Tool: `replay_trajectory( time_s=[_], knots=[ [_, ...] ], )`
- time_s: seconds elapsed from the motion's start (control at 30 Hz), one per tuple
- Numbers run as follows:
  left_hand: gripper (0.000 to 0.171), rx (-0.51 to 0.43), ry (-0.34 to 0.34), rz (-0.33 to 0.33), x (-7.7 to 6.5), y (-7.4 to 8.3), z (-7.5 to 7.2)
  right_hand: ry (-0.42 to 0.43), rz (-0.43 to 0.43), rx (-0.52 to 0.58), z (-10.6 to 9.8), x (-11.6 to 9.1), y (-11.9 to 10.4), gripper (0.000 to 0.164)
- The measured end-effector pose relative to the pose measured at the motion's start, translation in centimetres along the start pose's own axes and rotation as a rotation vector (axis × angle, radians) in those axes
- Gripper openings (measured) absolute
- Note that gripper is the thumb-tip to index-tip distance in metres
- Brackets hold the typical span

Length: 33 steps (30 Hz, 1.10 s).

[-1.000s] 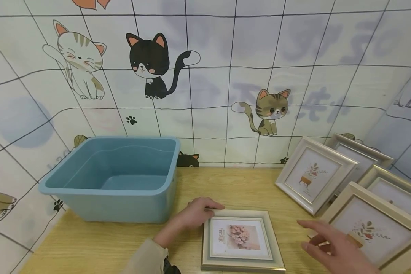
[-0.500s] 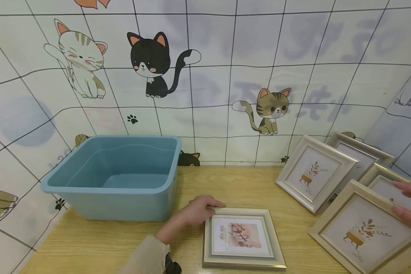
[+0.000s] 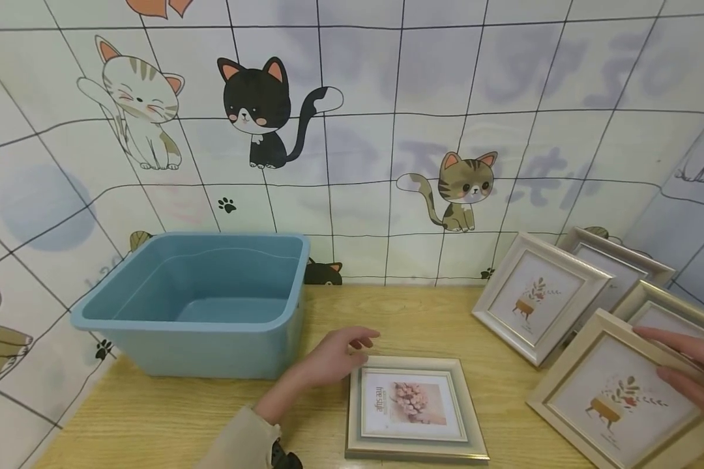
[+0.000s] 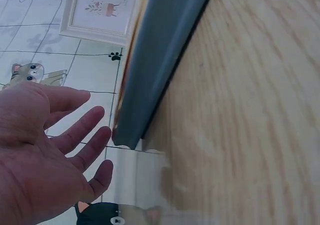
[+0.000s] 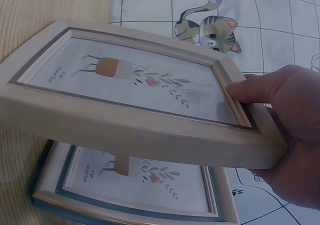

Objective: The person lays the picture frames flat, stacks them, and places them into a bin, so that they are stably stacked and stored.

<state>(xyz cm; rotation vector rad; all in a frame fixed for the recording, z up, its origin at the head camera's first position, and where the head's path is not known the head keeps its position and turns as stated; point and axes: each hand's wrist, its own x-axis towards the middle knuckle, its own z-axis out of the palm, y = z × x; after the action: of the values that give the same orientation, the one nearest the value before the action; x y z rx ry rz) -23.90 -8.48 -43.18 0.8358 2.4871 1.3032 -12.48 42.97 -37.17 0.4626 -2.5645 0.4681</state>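
My left hand [image 3: 336,357] hovers by the top left corner of a picture frame [image 3: 416,449] that lies flat on the table, its picture showing pink flowers. In the left wrist view the fingers are loosely spread, apart from the frame's bluish side edge [image 4: 155,55]. At the right, my right hand [image 3: 695,371] grips the edge of a cream picture frame [image 3: 566,352] with a potted-plant picture. The right wrist view shows the thumb [image 5: 250,89] on the front of this cream frame [image 5: 125,130]; the other fingers are mostly hidden behind it.
A light blue plastic tub [image 3: 188,352] stands at the left on the wooden table [image 3: 364,306]. Several more frames lean at the right, among them a silvery one [image 3: 507,319] and a gold-edged one [image 3: 680,312]. A cat-patterned sheet [image 3: 364,143] covers the wall behind.
My right hand has reached rightward to the cream frame and taken hold of its edge. My left hand has lifted off the corner of the flat frame.
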Motion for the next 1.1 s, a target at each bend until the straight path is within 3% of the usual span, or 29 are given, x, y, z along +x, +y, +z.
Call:
replay_trajectory(
  time_s=[0.1, 0.23, 0.5, 0.77, 0.87, 1.03, 1.1],
  knots=[
    [0.042, -0.002, 0.028, 0.013, -0.5, 0.7, -0.4, 0.031, -0.016, -0.015, 0.1, 0.2, 0.0, 0.073],
    [0.043, -0.016, 0.049, 0.026, -1.1, 1.8, -1.1, 0.070, 0.005, 0.128, -0.1, 0.2, 0.2, 0.071],
    [0.044, -0.048, 0.080, 0.106, -2.0, 4.2, -2.2, 0.148, 0.162, 0.327, -0.5, 0.4, -0.7, 0.079],
    [0.042, 0.010, 0.045, 0.252, -1.7, 7.2, -1.6, 0.267, 0.150, 0.425, -0.2, 1.4, -4.6, 0.068],
    [0.041, 0.020, 0.046, 0.330, -1.7, 8.2, -1.3, 0.258, 0.215, 0.462, 0.4, 1.5, -6.7, 0.066],
    [0.038, 0.028, 0.082, 0.425, -1.8, 9.4, -0.7, 0.140, 0.430, 0.525, 1.7, 1.2, -9.7, 0.058],
    [0.038, 0.019, 0.092, 0.440, -1.9, 9.7, -0.5, 0.089, 0.461, 0.543, 2.2, 1.2, -10.4, 0.056]
  ],
)
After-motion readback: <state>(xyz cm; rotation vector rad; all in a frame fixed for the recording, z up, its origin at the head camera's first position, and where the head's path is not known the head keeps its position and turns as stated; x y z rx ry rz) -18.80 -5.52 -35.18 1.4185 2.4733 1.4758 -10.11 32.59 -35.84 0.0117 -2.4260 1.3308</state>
